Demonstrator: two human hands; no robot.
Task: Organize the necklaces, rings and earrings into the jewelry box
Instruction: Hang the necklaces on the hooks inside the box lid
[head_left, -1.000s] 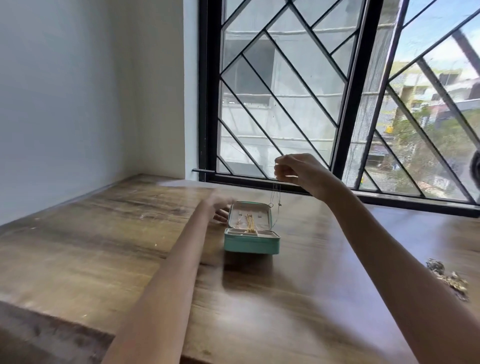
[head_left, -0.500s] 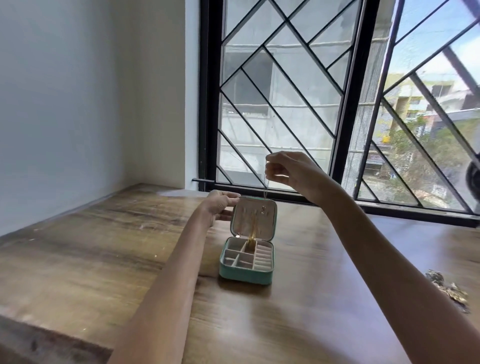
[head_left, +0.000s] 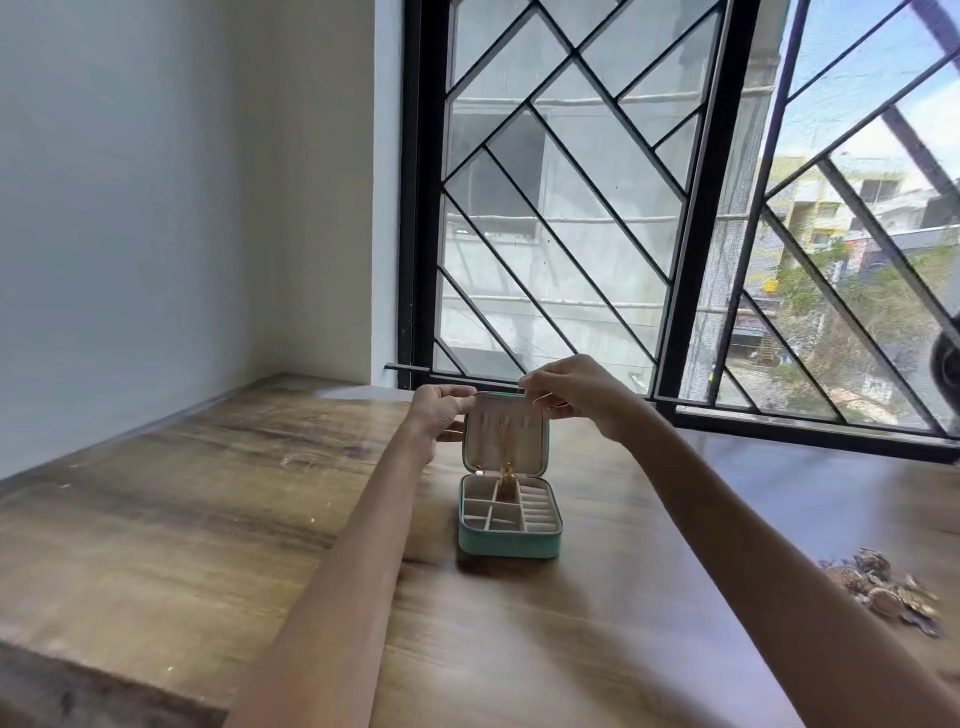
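The teal jewelry box (head_left: 509, 525) sits open mid-table, its lid (head_left: 505, 434) standing upright toward the window. The left hand (head_left: 440, 413) grips the lid's upper left corner, evidently to steady it. The right hand (head_left: 571, 387) is at the lid's top edge with fingers drawn together as if pinching; the chain itself is too fine to confirm there. A gold necklace (head_left: 505, 467) hangs down the lid's lining, its lower end reaching the far compartments of the tray, which suggests it is being hooked in place. Remaining jewelry (head_left: 883, 590) lies heaped at the near right, well apart. Nothing obstructs the box on the wooden table (head_left: 156, 519).
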